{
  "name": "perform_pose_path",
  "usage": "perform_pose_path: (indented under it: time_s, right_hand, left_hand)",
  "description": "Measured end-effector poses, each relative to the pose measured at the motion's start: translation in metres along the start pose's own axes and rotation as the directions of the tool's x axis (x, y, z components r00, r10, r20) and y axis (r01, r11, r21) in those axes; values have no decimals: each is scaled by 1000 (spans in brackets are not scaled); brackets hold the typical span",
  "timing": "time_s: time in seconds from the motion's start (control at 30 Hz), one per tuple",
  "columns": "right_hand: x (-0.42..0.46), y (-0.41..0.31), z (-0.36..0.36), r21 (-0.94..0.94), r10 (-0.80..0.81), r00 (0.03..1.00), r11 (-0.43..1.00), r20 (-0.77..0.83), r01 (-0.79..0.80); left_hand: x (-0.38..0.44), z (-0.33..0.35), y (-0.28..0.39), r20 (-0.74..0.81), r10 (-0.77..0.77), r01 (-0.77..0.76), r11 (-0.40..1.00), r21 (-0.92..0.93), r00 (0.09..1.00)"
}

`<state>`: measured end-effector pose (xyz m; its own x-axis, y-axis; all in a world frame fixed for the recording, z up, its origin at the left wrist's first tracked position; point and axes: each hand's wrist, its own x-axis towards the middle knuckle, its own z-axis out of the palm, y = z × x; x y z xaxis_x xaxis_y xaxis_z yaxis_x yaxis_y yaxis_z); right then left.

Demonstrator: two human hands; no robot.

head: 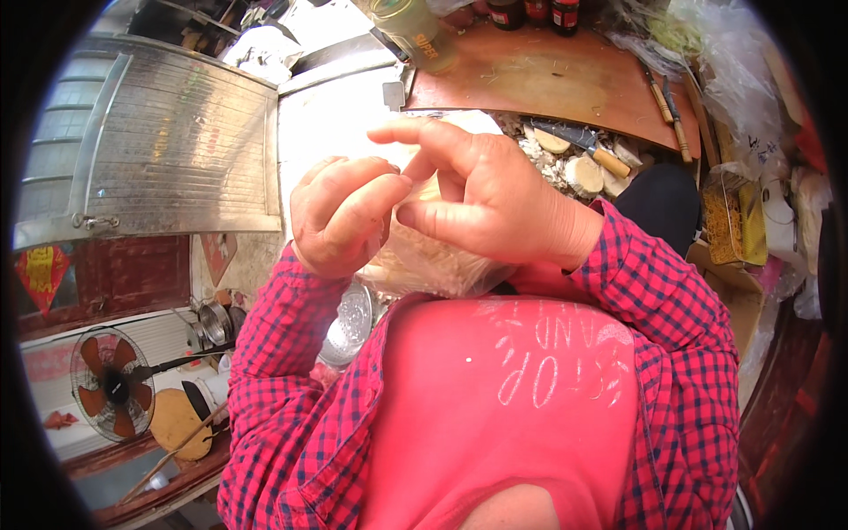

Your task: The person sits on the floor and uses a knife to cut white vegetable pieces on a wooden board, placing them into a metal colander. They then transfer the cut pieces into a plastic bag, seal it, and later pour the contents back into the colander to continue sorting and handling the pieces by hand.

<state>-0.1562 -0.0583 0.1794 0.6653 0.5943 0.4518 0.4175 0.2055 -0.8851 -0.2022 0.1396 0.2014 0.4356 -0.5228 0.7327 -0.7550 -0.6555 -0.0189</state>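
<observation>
My left hand (348, 215) is curled, with its fingertips close together and clear film showing beneath them. My right hand (490, 192) meets it from the right, index finger stretched out and thumb near the left fingertips. Whether the right fingers pinch anything is hidden. Just below both hands is a clear plastic bag (437, 265) filled with pale, thin strips. Behind the right hand, a cleaver (570, 136) with a wooden handle lies over thick pale slices (584, 175) and shredded scraps.
Beyond stands a reddish-brown wooden board (517, 73), with two wooden-handled tools (668, 109) at its right. A large jar (414, 33) and small dark jars (565, 14) are at the back. A yellow basket (732, 215) sits right; a metal colander (348, 324) and fan (114, 387) are left.
</observation>
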Motion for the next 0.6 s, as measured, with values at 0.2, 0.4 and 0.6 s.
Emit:
perform_pose_path:
  time_s: [0.2, 0.4, 0.6]
  right_hand:
    - [8, 6, -12, 266, 320, 934, 897, 161, -353]
    - [14, 7, -6, 213, 291, 944, 923, 153, -319]
    - [15, 13, -5, 42, 75, 997, 996, -6, -75]
  left_hand:
    - [-6, -3, 5, -83, -150, 155, 986, 58, 985]
    - [-1, -18, 11, 79, -253, 249, 967, 63, 964]
    - [18, -31, 19, 188, -255, 249, 967, 57, 948]
